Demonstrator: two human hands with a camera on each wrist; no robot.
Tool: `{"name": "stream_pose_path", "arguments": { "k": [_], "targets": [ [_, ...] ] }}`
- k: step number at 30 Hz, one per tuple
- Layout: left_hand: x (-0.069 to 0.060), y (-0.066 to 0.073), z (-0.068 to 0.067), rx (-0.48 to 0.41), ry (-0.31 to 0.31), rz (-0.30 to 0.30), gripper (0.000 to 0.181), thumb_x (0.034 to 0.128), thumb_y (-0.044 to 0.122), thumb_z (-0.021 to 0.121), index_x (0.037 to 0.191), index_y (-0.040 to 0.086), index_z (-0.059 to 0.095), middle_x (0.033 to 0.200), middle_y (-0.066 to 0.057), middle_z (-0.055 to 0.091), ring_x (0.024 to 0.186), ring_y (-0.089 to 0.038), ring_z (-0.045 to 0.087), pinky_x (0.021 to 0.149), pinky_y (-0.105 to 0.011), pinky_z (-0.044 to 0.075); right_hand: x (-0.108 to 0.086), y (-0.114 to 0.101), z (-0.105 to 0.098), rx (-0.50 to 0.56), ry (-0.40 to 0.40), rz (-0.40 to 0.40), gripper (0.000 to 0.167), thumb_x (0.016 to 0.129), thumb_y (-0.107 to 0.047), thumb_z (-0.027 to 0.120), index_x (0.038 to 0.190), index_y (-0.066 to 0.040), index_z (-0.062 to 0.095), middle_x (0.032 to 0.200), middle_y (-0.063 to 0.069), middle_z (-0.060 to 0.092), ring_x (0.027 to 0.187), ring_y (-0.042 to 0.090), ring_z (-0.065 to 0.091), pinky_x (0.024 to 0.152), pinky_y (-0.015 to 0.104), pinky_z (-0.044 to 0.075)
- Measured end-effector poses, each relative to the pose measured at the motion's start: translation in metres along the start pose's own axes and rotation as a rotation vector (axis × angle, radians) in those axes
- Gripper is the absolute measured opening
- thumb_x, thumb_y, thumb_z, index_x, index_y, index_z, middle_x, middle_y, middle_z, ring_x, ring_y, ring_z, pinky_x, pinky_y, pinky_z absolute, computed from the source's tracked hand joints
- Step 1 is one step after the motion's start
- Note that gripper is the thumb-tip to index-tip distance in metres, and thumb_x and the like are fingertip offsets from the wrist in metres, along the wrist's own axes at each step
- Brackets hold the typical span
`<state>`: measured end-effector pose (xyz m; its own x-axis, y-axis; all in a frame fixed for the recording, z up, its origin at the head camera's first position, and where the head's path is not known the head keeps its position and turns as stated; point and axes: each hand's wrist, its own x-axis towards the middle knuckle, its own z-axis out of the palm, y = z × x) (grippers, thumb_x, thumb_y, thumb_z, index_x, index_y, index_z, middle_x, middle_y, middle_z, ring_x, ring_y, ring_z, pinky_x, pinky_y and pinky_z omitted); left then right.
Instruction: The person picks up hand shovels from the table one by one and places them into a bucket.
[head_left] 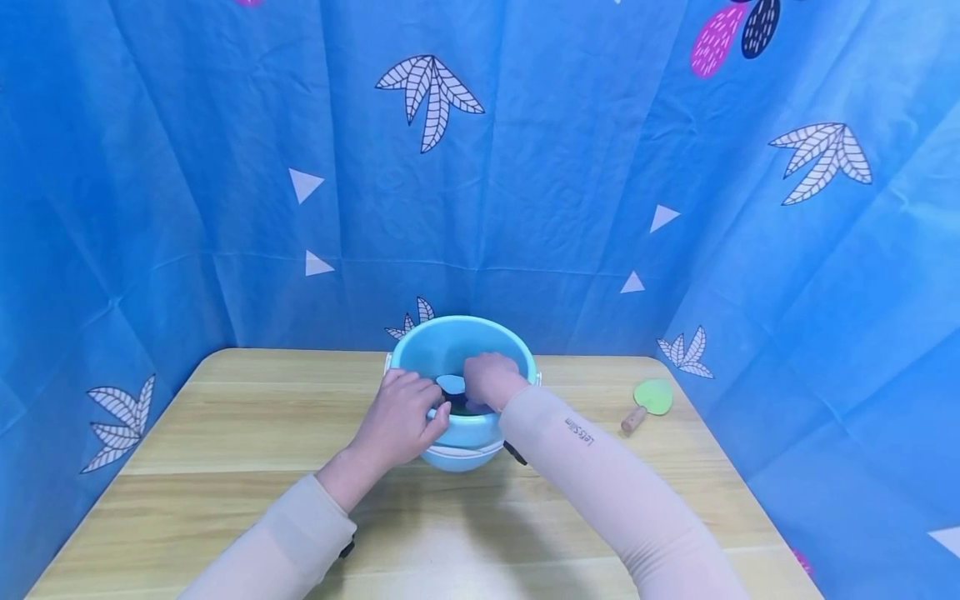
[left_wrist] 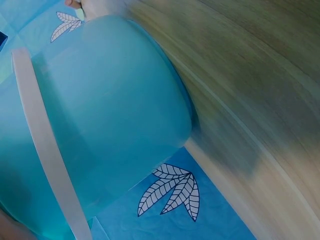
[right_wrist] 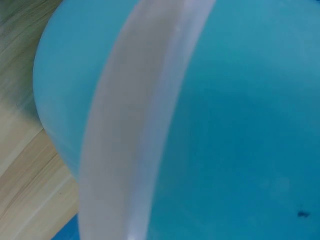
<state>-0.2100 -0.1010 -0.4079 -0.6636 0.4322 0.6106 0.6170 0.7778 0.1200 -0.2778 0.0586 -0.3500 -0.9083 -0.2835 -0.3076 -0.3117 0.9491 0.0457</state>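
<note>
A light blue bucket (head_left: pixel 468 432) stands on the wooden table, its white handle (head_left: pixel 459 452) lowered against the near side. My left hand (head_left: pixel 405 417) grips the near-left rim, fingers over the edge and thumb outside. Down inside the opening is my right hand (head_left: pixel 491 379), bent at the wrist over the right rim; its fingertips are hidden. Beside that hand, a pale blue rounded piece (head_left: pixel 451 384) shows above something dark in the bucket. Both wrist views are filled by the bucket's outer wall (left_wrist: pixel 115 100) and handle (right_wrist: pixel 130 125), with neither hand's grasp visible.
To the right on the table (head_left: pixel 262 417) lies a small tool with a green leaf-shaped head (head_left: pixel 653 397) and a brown handle (head_left: pixel 633 419). Blue patterned curtains (head_left: pixel 555 167) hang behind and along both sides.
</note>
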Motion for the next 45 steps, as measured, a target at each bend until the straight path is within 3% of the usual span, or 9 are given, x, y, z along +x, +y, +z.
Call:
{"name": "stream_pose_path", "arguments": {
  "k": [8,21,27,45],
  "targets": [
    [0.000,0.000,0.000,-0.001,0.008,0.002,0.030,0.0948,0.036,0.047,0.073,0.018,0.058,0.067,0.008,0.050,0.069,-0.014,0.045,0.084,-0.043,0.038,0.000,0.000,0.001,0.029,-0.008,0.003,0.009,0.093,-0.020,0.068,0.087,-0.014,0.064,0.077,0.004,0.061,0.071,0.020,0.058,0.065,0.033,0.049],
    [-0.001,-0.001,0.000,0.002,0.025,0.010,0.031,0.0945,0.036,0.046,0.072,0.018,0.057,0.066,0.007,0.050,0.068,-0.015,0.045,0.083,-0.043,0.039,-0.002,-0.002,0.004,0.144,-0.040,0.025,0.004,0.094,-0.016,0.064,0.093,-0.013,0.066,0.077,0.005,0.061,0.072,0.021,0.059,0.067,0.033,0.049],
    [-0.002,0.000,0.000,0.002,0.017,0.004,0.031,0.0948,0.036,0.046,0.073,0.018,0.058,0.067,0.007,0.051,0.069,-0.014,0.045,0.084,-0.043,0.038,-0.003,-0.003,0.006,0.185,-0.067,0.030,0.012,0.096,-0.013,0.060,0.086,-0.013,0.065,0.072,0.005,0.056,0.067,0.019,0.057,0.066,0.033,0.047],
    [-0.001,0.000,0.001,0.001,0.015,0.007,0.030,0.0949,0.036,0.046,0.072,0.019,0.057,0.066,0.009,0.049,0.068,-0.014,0.044,0.083,-0.042,0.038,-0.002,-0.002,0.010,0.188,-0.080,0.055,0.014,0.097,-0.016,0.061,0.084,-0.014,0.065,0.072,0.005,0.058,0.069,0.019,0.059,0.072,0.035,0.048]
  ]
}}
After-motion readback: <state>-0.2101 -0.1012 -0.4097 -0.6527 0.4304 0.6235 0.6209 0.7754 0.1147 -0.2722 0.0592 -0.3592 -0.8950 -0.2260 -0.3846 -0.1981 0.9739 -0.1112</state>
